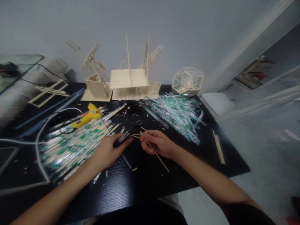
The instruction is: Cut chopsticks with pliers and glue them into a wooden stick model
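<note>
My left hand [110,151] is closed around a long black hand tool [132,129] with a grey strip along its middle. Its exact kind is hard to make out. Just right of it, my right hand [159,143] pinches a thin wooden stick [160,161] that slants down towards the front edge. Short wooden pieces [136,135] show between the two hands, near the tool's tip. Beside the left hand, a yellow glue gun [87,116] rests on a heap of wooden sticks in clear and green wrappers [70,148].
Wooden stick models [128,78] stand along the wall, with a faceted frame [187,79] to their right. Empty-looking wrappers [178,114] are piled at the right. Loose sticks [218,148] lie near the right edge of the black table [112,193]. A white cable [38,153] curves at left.
</note>
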`<state>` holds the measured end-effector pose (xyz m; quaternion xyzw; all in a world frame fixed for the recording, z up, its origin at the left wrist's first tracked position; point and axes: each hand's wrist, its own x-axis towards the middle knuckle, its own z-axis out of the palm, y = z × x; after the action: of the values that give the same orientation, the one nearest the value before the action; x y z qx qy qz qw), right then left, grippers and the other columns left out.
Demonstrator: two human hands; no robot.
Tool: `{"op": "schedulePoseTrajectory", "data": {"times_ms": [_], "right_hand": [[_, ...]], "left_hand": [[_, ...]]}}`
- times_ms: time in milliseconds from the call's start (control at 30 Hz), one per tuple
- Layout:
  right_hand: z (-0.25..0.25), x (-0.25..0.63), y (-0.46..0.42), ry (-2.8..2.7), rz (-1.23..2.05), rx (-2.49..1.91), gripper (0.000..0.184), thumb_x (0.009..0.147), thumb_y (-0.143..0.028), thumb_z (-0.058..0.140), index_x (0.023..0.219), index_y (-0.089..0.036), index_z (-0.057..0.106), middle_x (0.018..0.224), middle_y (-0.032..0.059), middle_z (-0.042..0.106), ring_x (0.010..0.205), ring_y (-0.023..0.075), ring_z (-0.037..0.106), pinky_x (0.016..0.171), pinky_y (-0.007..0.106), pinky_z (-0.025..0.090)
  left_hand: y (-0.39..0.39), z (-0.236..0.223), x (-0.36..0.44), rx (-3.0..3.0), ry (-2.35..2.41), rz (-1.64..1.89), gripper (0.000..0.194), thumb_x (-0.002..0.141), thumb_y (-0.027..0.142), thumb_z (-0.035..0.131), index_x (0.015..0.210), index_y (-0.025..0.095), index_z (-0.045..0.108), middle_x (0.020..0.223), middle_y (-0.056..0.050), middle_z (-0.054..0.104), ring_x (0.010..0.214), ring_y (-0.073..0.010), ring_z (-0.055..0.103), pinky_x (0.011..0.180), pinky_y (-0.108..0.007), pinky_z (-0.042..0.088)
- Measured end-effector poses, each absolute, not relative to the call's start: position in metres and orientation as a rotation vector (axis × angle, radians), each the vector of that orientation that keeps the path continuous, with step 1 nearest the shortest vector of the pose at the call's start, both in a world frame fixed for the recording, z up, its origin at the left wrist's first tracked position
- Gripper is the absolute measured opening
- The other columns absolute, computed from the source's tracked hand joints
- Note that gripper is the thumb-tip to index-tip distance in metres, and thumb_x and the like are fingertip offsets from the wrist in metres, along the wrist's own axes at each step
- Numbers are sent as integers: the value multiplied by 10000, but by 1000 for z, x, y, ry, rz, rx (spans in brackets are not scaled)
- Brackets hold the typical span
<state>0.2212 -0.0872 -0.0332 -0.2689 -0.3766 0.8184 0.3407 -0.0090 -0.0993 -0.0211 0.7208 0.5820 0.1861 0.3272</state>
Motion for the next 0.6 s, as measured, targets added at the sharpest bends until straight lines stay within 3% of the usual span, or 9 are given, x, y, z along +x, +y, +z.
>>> {"op": "schedulePoseTrajectory", "data": {"times_ms": [167,333,600], "right_hand": [[-34,222,-86,-951,2110,-705,329,864,-461,783,886,-150,679,664,2,706,471,75,520,438,194,365],[-33,222,-85,-895,2054,-781,357,828,-455,825,913,-173,625,822,60,792,671,121,677,635,222,504],[-34,224,-83,-912,2017,-792,334,815,-379,847,910,-179,597,887,34,773,684,140,734,590,217,520]], "left_hand": [[-100,-20,-12,1979,1678,537,452,911,630,505,785,219,642,599,16,621,556,-169,575,576,-274,381],[-97,-19,-17,2067,1814,551,387,903,588,513,869,221,632,689,-17,681,598,-209,632,593,-291,401],[-96,-25,-25,2252,1926,479,350,944,498,515,1101,199,605,993,-105,744,864,-293,716,703,-341,480]]}}
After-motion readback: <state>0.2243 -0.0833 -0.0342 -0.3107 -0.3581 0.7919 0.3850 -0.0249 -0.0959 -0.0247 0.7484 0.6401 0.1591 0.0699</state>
